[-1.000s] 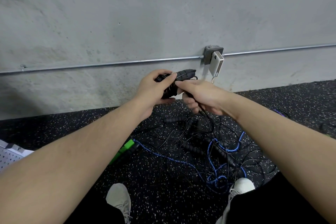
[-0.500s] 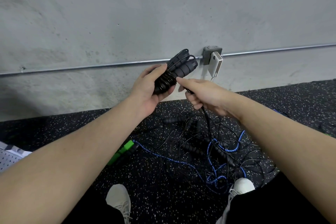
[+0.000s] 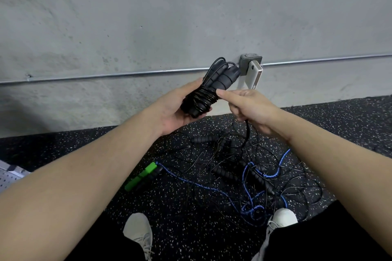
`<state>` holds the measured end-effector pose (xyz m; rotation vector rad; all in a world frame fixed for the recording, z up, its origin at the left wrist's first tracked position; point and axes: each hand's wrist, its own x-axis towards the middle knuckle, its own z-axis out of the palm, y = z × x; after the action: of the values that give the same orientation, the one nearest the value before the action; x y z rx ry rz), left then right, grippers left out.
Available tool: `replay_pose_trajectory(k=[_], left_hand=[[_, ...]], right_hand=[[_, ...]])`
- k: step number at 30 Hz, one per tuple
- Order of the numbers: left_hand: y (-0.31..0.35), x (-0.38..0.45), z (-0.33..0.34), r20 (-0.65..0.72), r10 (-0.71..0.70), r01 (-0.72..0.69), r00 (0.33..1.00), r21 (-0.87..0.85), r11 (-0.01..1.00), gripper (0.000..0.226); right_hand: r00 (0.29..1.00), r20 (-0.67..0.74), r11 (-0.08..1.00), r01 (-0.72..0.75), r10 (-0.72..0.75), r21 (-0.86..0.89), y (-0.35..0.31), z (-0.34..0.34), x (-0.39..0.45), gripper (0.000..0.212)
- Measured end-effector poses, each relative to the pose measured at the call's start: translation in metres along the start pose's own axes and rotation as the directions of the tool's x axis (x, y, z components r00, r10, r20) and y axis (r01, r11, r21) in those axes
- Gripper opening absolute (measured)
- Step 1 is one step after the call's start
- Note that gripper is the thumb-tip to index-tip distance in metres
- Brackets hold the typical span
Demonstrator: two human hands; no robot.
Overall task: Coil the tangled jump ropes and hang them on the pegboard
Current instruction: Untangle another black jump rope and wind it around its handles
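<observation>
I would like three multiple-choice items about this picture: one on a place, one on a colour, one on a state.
1. Where does the green handle lie?
A. on the floor
B. on the pipe
C. in the right hand

2. What colour is the rope joined to the green handle?
A. red
B. blue
C. white

3. How is the black rope bundle held?
A. it hangs from the pegboard
B. it lies on a shoe
C. the left hand holds it

Answers: 1 A, it rests on the speckled floor. 2 B, the blue rope leaves its end. 3 C, the left hand's fingers curl round the wrapped handles.
</observation>
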<state>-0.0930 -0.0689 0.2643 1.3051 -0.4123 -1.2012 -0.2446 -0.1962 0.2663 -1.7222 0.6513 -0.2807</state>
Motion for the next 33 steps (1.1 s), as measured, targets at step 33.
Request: replay_pose_trajectory(k=[33], left_hand=[[0.013, 0.005, -0.012, -0.054, 0.047, -0.053, 0.997, -0.127, 0.990, 0.038]], right_hand=[[0.996, 0.090, 0.989, 0.013, 0.000, -0.146, 0.017, -0.027, -0.001, 0.034]])
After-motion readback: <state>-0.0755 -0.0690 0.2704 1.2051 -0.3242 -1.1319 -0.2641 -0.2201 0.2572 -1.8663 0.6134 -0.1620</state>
